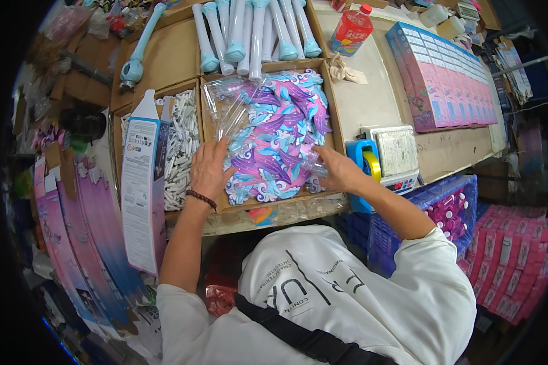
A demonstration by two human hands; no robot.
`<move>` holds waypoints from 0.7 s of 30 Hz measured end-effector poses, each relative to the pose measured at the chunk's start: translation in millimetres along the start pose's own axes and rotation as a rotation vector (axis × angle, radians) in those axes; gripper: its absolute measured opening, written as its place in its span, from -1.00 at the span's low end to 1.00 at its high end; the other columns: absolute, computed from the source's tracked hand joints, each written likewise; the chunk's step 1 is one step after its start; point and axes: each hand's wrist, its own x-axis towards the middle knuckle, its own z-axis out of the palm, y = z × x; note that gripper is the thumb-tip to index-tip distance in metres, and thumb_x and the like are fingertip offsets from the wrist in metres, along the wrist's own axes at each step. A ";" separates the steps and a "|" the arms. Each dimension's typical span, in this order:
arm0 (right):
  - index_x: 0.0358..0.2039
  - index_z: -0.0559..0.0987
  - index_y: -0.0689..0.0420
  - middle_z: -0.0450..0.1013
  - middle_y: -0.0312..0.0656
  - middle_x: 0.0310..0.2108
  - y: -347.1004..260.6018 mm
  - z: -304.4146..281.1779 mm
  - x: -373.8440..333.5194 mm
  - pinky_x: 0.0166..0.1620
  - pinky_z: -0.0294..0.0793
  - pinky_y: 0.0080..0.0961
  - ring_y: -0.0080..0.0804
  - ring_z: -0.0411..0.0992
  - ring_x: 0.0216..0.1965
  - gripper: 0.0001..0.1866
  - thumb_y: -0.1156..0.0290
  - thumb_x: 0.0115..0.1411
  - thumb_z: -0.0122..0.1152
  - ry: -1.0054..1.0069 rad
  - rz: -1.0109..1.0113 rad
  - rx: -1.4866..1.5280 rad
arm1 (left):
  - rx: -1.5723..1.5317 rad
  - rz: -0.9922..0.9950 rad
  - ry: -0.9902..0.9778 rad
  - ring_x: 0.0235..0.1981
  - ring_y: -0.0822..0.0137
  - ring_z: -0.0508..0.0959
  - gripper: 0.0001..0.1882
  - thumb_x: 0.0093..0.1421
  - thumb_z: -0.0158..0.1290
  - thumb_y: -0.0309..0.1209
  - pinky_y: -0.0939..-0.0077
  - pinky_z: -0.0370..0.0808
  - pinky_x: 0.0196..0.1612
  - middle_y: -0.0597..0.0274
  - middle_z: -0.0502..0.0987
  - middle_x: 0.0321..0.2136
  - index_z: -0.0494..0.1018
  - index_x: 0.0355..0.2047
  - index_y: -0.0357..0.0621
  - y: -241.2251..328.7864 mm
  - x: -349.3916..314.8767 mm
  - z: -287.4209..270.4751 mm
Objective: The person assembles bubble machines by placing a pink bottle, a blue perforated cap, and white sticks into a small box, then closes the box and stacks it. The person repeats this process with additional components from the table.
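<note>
A cardboard box (339,121) in front of me holds a layer of flat purple, pink and blue wing-like pieces (280,143). Several clear plastic pieces (224,112) lie over their upper left part. My left hand (209,169), a beaded bracelet at its wrist, rests at the box's left wall with fingers stretched and thumb apart. At the right side of the box, the fingers of my right hand (342,171) close around a clear plastic piece (312,163). Part of that piece is hidden by the fingers.
White tubes with light-blue ends (256,36) lie in a box beyond. Small white parts (181,146) fill the left compartment, beside an upright printed carton (141,188). Rightward stand a tape dispenser (364,159), scale (391,152), red-capped bottle (352,30), row of cartons (438,79) and blue crate (402,213).
</note>
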 end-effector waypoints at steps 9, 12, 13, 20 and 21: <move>0.14 0.26 0.17 0.42 0.17 -0.09 16.5 23.5 -1.7 -0.01 0.43 -0.14 0.11 0.42 -0.04 -0.20 0.35 -0.15 0.38 -0.016 0.074 -0.062 | -0.460 -0.174 -0.751 -0.32 -0.10 0.58 -0.72 0.15 0.05 -0.31 0.10 0.49 -0.23 -0.11 0.58 -0.39 0.48 -0.19 -0.22 117.3 -14.3 95.9; 0.13 0.27 0.17 0.44 0.16 -0.10 17.8 24.3 1.2 -0.04 0.44 -0.11 0.13 0.44 -0.08 -0.20 0.30 -0.14 0.38 -0.050 0.131 -0.065 | -0.328 -0.253 -0.747 -0.30 -0.12 0.58 -0.69 0.10 0.11 -0.28 0.08 0.49 -0.21 -0.12 0.58 -0.39 0.45 -0.22 -0.23 125.9 -8.1 118.2; 0.14 0.27 0.18 0.45 0.17 -0.11 17.3 24.2 1.2 -0.06 0.46 -0.11 0.13 0.46 -0.10 -0.20 0.28 -0.14 0.37 -0.048 0.124 -0.092 | -0.308 -0.282 -0.729 -0.30 -0.12 0.58 -0.68 0.08 0.13 -0.27 0.07 0.48 -0.21 -0.13 0.58 -0.40 0.44 -0.23 -0.23 128.0 -8.5 123.0; 0.20 0.23 0.23 0.51 0.17 -0.23 10.1 16.0 2.3 -0.09 0.47 -0.17 0.09 0.49 -0.13 -0.10 0.24 -0.17 0.36 -0.069 0.237 0.022 | -0.663 -0.520 -0.495 -0.41 0.18 0.58 -0.64 -0.07 0.27 -0.43 0.32 0.50 -0.31 0.10 0.56 -0.44 0.38 -0.29 -0.22 136.1 -19.0 149.7; 0.21 0.23 0.24 0.51 0.16 -0.24 10.1 14.4 2.5 -0.09 0.47 -0.17 0.09 0.49 -0.14 -0.09 0.23 -0.18 0.36 -0.069 0.233 0.023 | -0.739 -0.566 -0.449 -0.46 0.36 0.52 -0.64 -0.07 0.29 -0.47 0.42 0.49 -0.36 0.20 0.51 -0.50 0.36 -0.32 -0.22 136.1 -20.1 152.7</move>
